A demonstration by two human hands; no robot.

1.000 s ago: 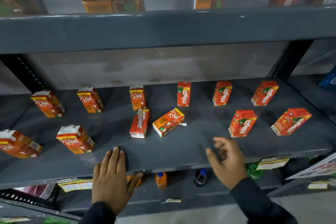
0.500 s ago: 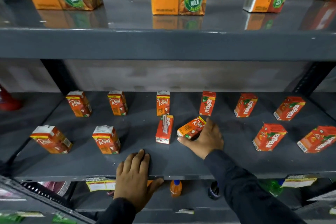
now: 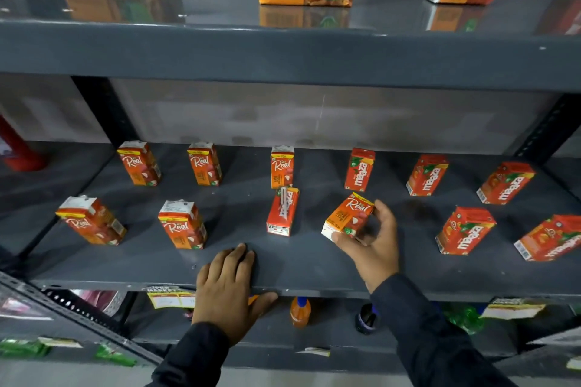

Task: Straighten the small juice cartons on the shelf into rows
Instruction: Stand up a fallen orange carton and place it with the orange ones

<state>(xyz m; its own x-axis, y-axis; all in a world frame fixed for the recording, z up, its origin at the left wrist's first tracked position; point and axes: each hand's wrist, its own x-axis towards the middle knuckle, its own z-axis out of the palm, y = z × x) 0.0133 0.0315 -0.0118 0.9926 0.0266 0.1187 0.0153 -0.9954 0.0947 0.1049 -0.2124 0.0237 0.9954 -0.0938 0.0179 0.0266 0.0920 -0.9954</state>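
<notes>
Centre right of the frame: right hand (image 3: 374, 242), thumb and fingers closed round a tilted Real carton (image 3: 347, 217), seemingly to stand it square in the front row. Just left of it, another Real carton (image 3: 282, 211) lies on its side, straw up, out of line. Lower centre: left hand (image 3: 231, 287), flat and holding nothing, fingers spread on the shelf edge (image 3: 125, 280), probably as a brace. Right side: five Maaza cartons (image 3: 464, 229) upright in two rows, unevenly angled.

Small orange-red juice cartons (image 3: 204, 163) in two loose rows mid-frame, mostly upright, one tilted carton (image 3: 348, 219) at centre-right.
</notes>
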